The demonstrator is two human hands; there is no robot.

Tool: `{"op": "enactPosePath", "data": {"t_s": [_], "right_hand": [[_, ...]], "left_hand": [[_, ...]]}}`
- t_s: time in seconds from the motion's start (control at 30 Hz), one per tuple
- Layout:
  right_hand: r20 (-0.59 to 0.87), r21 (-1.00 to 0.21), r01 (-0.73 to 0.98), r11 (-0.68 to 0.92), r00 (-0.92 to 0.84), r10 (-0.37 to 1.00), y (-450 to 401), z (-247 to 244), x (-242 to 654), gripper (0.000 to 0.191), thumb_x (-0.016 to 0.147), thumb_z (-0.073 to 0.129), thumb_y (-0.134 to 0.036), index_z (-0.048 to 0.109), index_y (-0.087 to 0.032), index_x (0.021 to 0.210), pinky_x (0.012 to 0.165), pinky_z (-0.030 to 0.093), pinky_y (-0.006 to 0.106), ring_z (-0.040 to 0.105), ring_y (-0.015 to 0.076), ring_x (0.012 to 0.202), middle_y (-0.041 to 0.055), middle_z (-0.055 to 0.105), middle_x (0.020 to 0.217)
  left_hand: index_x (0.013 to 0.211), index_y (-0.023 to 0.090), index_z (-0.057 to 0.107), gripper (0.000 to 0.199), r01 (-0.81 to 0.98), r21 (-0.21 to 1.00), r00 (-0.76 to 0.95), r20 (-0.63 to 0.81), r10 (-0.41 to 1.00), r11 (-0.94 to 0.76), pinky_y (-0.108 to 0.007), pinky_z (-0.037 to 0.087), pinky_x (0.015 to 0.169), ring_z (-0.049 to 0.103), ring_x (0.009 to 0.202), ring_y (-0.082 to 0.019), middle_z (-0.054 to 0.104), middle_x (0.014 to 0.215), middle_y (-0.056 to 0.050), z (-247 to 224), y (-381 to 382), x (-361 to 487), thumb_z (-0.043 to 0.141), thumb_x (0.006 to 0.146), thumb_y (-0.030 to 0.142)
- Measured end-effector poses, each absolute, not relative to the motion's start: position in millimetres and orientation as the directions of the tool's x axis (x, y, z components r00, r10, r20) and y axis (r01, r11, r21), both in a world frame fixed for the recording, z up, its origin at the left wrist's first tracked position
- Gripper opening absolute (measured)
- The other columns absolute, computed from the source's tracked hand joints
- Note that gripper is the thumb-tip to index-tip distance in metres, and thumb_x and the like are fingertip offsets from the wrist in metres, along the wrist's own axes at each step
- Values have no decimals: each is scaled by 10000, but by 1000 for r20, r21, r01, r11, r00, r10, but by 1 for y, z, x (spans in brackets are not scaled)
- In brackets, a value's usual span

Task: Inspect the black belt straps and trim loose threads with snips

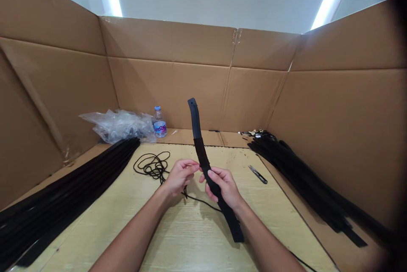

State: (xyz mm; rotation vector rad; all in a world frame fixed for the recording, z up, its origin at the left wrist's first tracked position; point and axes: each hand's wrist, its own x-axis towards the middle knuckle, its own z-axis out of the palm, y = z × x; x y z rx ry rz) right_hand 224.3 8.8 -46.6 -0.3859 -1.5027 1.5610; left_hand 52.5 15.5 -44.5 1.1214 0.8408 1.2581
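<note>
While gripping strip [202,152] in right hand [226,187], pinching narrowly at its left edge with left hand [178,178], near cord [156,173].

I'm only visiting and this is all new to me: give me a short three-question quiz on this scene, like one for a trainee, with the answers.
1. Which hand is wrapped around the curved black strip?
2. True or false: the water bottle stands upright beside the clear plastic bag.
3. Which tool lies on the table to the right of the strip? (a) pliers (b) thread snips (c) screwdriver

Key:
1. The right hand, with its thumb on the front; the left hand has its fingertips at the strip's edge.
2. True.
3. (b), the thread snips.
</note>
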Motion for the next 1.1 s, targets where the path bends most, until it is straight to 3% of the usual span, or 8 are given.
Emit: {"op": "enactPosePath", "data": {"t_s": [0.13,0.27,0.43,0.6,0.9,1.1], "right_hand": [[357,-918,-365,159,-579,733,8,-48,226,328,914,512,-377,643,-80,863,324,294,160,435,67,319,51,609,513],[342,-921,-367,130,-604,720,7,-53,225,333,924,493,-381,645,-87,892,322,324,166,481,87,343,56,623,552],[295,-948,-299,107,-706,643,0,-51,219,374,919,497,-400,653,-73,828,320,307,154,460,72,331,36,587,501],[287,-947,-315,63,-741,607,-5,-51,212,369,891,532,-428,633,-80,822,307,315,157,473,78,330,31,602,520],[241,-969,-228,98,-766,596,-1,-64,208,421,915,487,-448,646,-74,808,310,292,162,453,73,317,33,591,500],[303,-950,-264,168,-639,707,-2,-56,215,411,911,486,-453,629,-89,784,328,302,170,443,74,328,18,560,485]], "left_hand": [[720,120,603,395,-294,955,150,78,986,-31,-153,62,347,170,353,6,340,429,99,-47,17,51,821,575,415],[708,111,605,398,-289,956,113,77,991,-41,-142,75,351,227,345,13,443,464,67,-49,17,55,824,556,407],[680,114,593,379,-261,961,0,89,996,-86,-141,232,330,412,350,-42,519,481,34,-52,17,64,815,534,383],[740,132,585,398,-231,969,-62,68,996,-81,-155,216,275,365,294,-38,545,516,36,-53,16,69,803,535,394],[681,116,602,403,-210,974,14,86,996,-81,-158,176,296,337,288,-23,490,468,42,-59,20,70,823,525,414],[685,115,602,363,-208,970,-1,132,991,-129,-139,220,346,380,365,-21,523,520,32,-59,23,58,801,566,395]]}}
